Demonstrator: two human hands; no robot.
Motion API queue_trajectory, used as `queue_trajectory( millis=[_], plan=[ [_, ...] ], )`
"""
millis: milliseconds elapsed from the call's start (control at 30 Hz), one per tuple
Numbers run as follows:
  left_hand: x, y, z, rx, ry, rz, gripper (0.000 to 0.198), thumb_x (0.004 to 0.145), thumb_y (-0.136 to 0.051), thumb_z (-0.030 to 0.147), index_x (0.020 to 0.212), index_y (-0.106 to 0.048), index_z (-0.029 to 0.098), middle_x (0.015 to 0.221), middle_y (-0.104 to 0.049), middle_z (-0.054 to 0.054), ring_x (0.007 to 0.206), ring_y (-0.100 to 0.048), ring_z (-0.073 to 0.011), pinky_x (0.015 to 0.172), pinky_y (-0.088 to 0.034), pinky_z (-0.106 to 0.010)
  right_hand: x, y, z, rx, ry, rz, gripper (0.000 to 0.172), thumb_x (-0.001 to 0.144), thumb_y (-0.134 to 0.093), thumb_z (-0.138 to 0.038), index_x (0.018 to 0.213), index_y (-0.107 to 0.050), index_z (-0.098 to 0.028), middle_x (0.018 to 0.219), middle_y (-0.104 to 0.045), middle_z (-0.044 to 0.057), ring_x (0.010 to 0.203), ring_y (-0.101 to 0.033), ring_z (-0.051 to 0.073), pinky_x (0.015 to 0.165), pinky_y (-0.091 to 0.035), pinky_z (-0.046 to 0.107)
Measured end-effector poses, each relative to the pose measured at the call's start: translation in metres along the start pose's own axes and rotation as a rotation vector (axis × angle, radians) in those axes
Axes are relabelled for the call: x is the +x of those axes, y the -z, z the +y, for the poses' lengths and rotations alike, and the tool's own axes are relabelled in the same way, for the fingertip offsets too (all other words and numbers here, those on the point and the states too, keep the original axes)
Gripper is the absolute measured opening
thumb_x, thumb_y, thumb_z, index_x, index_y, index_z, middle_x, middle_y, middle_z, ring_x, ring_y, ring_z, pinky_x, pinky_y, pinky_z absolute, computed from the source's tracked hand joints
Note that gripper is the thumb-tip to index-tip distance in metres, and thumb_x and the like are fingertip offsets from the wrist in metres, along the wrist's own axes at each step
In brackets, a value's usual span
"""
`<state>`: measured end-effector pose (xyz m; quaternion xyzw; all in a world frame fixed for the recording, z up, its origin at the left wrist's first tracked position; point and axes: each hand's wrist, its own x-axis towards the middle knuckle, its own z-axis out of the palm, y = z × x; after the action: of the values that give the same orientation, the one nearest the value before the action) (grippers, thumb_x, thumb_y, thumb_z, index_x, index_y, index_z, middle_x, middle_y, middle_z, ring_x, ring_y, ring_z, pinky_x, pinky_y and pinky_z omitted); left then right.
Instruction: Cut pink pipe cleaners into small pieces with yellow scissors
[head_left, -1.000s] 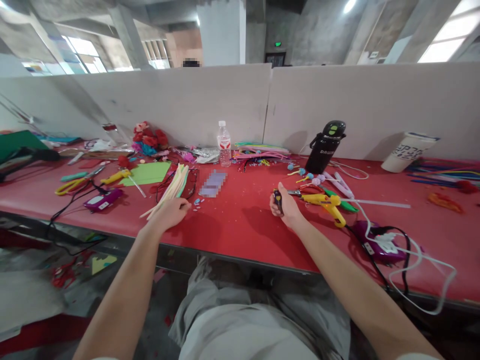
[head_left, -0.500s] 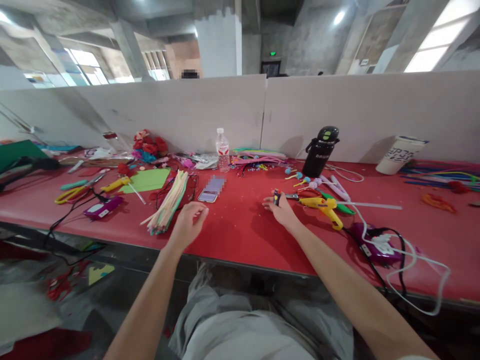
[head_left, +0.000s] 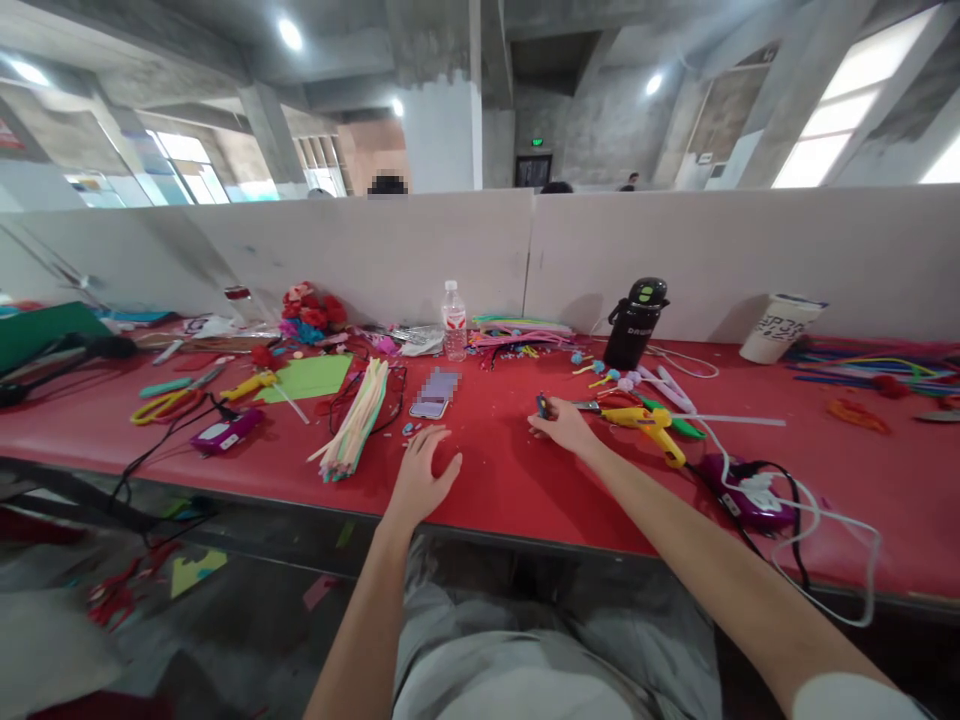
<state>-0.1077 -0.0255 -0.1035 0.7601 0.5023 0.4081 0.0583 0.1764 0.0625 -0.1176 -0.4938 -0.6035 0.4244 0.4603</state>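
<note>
The black flask (head_left: 634, 325) bears white letters starting "DR"; the rest is too small to read. The white cup (head_left: 776, 328) has dark writing you cannot make out, and the single water bottle (head_left: 453, 322) wears a red label. You have two yellow glue guns (head_left: 651, 422), the other at the left, two purple power strips (head_left: 750, 495), one phone (head_left: 433, 395) and one bundle of pale sticks (head_left: 358, 405). Your left hand (head_left: 424, 480) lies flat on the red desk (head_left: 495, 480), fingers spread, just below the phone. Your right hand (head_left: 564, 428) is clamped on a small dark object (head_left: 541, 405), beside the right glue gun. White partitions (head_left: 675, 250) back the desk; beyond them is a concrete hall with pillars and a green exit sign (head_left: 537, 142).
</note>
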Motion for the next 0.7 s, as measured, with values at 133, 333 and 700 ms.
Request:
queue_trajectory(
  millis=[133,333,700],
  plan=[
    [-0.003,0.005,0.007,-0.037,-0.003,0.013,0.029,0.084,-0.052,0.027,0.112,-0.056,0.02,0.12,-0.058,-0.009,0.116,-0.051,-0.0214,0.102,-0.039,-0.041,-0.001,-0.023,-0.019,-0.229,0.122,-0.146,0.021,0.066,-0.072,-0.032,0.068,-0.056,-0.017,0.066,-0.064,0.001,0.063,-0.062,0.017,0.064,-0.05,0.029],
    [-0.024,0.021,0.063,-0.096,-0.07,-0.04,0.022,0.083,-0.049,0.02,0.101,-0.061,0.019,0.104,-0.064,-0.009,0.103,-0.058,-0.0199,0.093,-0.045,-0.038,0.008,-0.103,-0.051,-0.424,0.274,-0.313,0.02,0.068,-0.073,-0.032,0.08,-0.068,-0.016,0.079,-0.067,0.004,0.076,-0.06,0.018,0.075,-0.044,0.03],
    [-0.009,0.098,0.186,-0.19,-0.644,-0.433,0.016,0.084,-0.054,0.03,0.096,-0.062,0.023,0.091,-0.068,-0.002,0.08,-0.062,-0.0146,0.078,-0.05,-0.03,-0.092,-0.142,-0.116,0.216,0.158,-0.67,0.029,0.093,-0.046,-0.039,0.108,-0.063,-0.021,0.106,-0.064,0.005,0.096,-0.059,0.019,0.086,-0.047,0.035]
  ],
)
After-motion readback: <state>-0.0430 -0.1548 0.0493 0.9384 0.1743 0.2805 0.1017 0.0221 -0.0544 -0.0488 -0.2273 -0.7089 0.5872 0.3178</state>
